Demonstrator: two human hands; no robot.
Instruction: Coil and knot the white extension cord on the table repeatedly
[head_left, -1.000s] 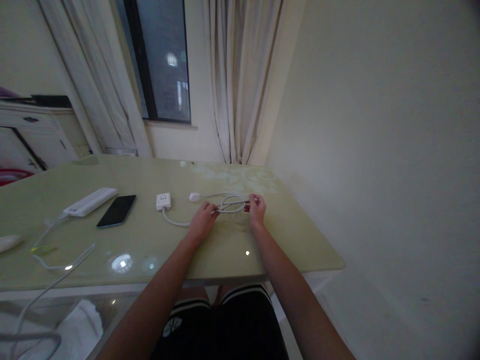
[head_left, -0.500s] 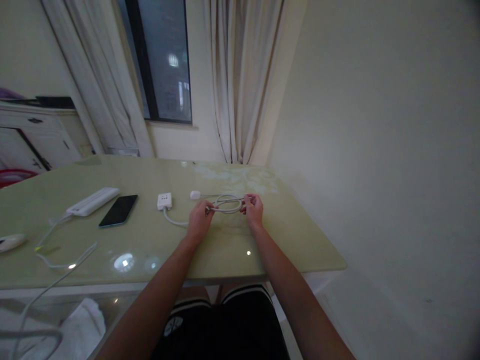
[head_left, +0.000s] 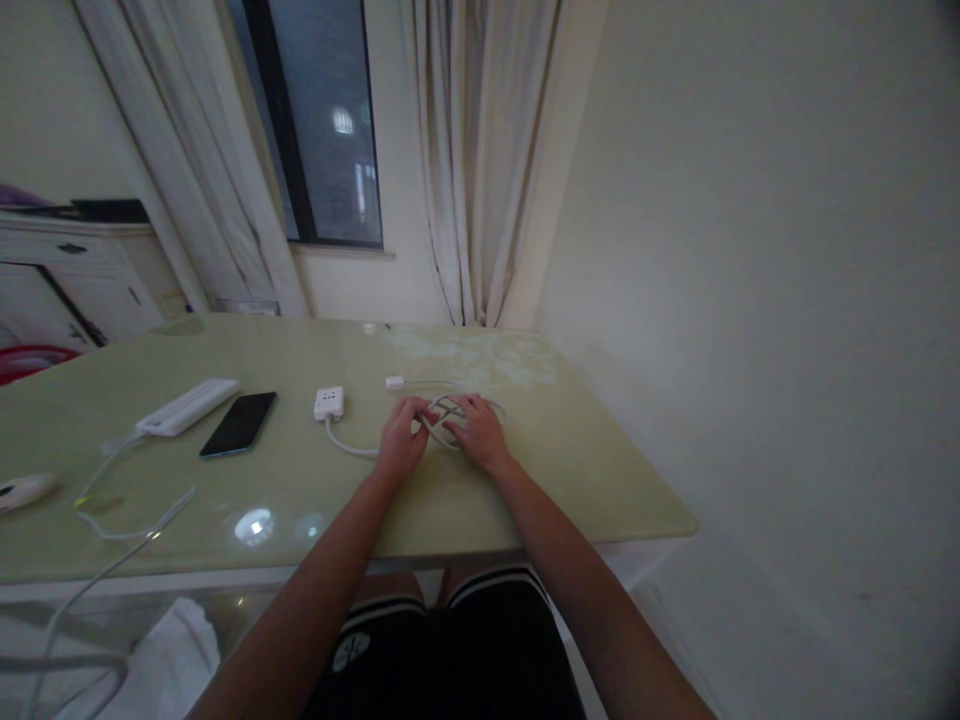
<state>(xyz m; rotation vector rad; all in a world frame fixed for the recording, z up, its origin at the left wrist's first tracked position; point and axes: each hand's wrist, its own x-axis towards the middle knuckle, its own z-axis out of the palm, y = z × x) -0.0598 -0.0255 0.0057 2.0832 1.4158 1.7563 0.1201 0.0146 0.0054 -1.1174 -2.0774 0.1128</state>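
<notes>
A white cable lies coiled in loops on the pale green table. My left hand pinches the left side of the coil. My right hand rests on top of the loops, fingers curled over them. One end of the cable runs left to a small white socket block. The other end carries a white plug that lies on the table just behind my hands.
A black phone and a long white power strip lie to the left, with more white cord trailing off the front edge. A wall stands close on the right. Curtains and a dark window are behind the table.
My right hand has moved left from the coil's right end onto the loops, close to my left hand. The coil has dropped flat onto the table.
</notes>
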